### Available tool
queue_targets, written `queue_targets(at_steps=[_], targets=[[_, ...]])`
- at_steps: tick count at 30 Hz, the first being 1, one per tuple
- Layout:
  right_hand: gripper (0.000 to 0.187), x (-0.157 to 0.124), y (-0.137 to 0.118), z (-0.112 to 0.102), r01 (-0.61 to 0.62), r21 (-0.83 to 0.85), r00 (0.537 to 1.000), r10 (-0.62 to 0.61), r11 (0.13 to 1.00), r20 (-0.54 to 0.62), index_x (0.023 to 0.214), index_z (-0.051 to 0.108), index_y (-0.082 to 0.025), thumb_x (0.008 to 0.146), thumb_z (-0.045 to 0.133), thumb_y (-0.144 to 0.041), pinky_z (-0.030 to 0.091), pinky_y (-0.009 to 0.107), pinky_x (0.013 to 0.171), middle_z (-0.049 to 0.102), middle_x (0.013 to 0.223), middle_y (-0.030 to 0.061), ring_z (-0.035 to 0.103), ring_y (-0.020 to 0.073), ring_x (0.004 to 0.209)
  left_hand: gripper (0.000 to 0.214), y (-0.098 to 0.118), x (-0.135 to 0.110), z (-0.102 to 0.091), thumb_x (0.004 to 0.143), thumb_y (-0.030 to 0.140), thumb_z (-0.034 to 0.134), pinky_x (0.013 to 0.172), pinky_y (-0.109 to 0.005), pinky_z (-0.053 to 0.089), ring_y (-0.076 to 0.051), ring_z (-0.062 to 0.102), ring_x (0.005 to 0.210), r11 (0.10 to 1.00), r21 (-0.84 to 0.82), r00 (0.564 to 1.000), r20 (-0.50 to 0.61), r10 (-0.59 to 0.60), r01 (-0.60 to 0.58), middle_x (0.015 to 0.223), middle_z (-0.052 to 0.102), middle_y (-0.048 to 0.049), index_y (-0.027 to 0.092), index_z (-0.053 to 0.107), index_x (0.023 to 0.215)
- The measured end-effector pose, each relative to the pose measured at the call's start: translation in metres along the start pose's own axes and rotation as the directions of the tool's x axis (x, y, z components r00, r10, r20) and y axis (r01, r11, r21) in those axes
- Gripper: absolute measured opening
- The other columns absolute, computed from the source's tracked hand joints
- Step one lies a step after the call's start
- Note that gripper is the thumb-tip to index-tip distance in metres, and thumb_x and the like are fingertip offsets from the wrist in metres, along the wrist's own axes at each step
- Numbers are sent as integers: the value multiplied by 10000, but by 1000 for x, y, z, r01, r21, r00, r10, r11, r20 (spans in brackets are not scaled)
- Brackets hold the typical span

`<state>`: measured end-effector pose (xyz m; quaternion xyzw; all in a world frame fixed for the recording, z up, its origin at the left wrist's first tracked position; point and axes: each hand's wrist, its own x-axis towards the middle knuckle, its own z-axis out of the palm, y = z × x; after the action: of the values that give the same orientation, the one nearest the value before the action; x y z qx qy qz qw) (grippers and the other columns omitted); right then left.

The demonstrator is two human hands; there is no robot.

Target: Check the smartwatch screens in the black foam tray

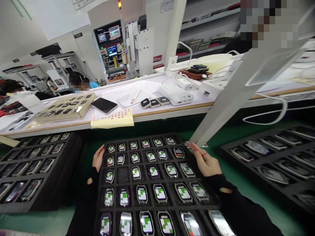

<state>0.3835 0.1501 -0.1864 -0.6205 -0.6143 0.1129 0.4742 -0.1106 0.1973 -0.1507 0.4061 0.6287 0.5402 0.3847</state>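
A black foam tray point(122, 175) is in front of me, its compartments filled with smartwatch faces point(153, 171), many with green and white lit screens. One compartment in the third row is bare. My left hand point(98, 158) is closed on the tray's far left edge, its fingers partly hidden behind the rim. At the far right corner my right hand point(207, 161) grips the tray's side, thumb and fingers along the edge. A few screens at the near right look pale with glare.
Another foam tray of watches point(46, 173) is stacked at left, a further tray point(275, 157) at right. A slanted white post point(219, 105) rises behind my right hand. The shelf beyond bears a phone point(104, 105), papers, small black devices point(154, 103) and a white power bank point(176, 94).
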Motion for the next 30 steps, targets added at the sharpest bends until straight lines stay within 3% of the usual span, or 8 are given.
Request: queue_targets(at_steps=[7, 16, 20, 26, 30], targets=[[463, 6, -26, -12, 206, 82, 975, -211, 975, 65, 1125, 758, -250, 1036, 335, -415, 427, 473, 1120, 714, 1170, 47, 612, 273, 1181, 372, 3, 2, -6, 843, 326, 671, 1150, -442, 396, -280, 577, 1274, 1000, -7, 1000, -30, -8, 8, 1306, 662, -113, 169, 700, 1179], [431, 7, -30, -16, 307, 135, 940, -322, 942, 115, 1095, 773, -263, 1040, 354, -348, 398, 552, 1121, 754, 1035, 32, 632, 292, 1138, 335, 10, 1, -2, 845, 300, 649, 1131, -448, 422, -282, 597, 1249, 999, 24, 998, -56, -20, 21, 1264, 688, -103, 176, 713, 1149], [433, 6, -28, -15, 296, 119, 944, -309, 948, 115, 1034, 791, -270, 1040, 365, -348, 437, 535, 1093, 760, 997, 31, 655, 290, 1098, 299, 15, -2, -1, 861, 247, 607, 1118, -448, 440, -283, 612, 1227, 999, 40, 997, -67, -27, 29, 1255, 693, -103, 175, 722, 1127], [509, 4, -24, -14, 212, 73, 977, -211, 975, -17, 1021, 792, -226, 1053, 317, -406, 515, 493, 998, 745, 1054, 82, 659, 299, 1041, 280, 19, -6, -1, 849, 255, 632, 1112, -458, 446, -294, 617, 1219, 998, 50, 997, -71, -19, 23, 1245, 697, -98, 189, 735, 1100], [479, 4, -28, -16, 232, 79, 972, -233, 970, 7, 1050, 781, -232, 1048, 327, -385, 505, 481, 1005, 744, 1056, 71, 651, 287, 1066, 290, 17, -7, -1, 845, 250, 629, 1131, -459, 423, -289, 603, 1239, 999, 46, 998, -68, -13, 16, 1251, 694, -96, 188, 731, 1110]])
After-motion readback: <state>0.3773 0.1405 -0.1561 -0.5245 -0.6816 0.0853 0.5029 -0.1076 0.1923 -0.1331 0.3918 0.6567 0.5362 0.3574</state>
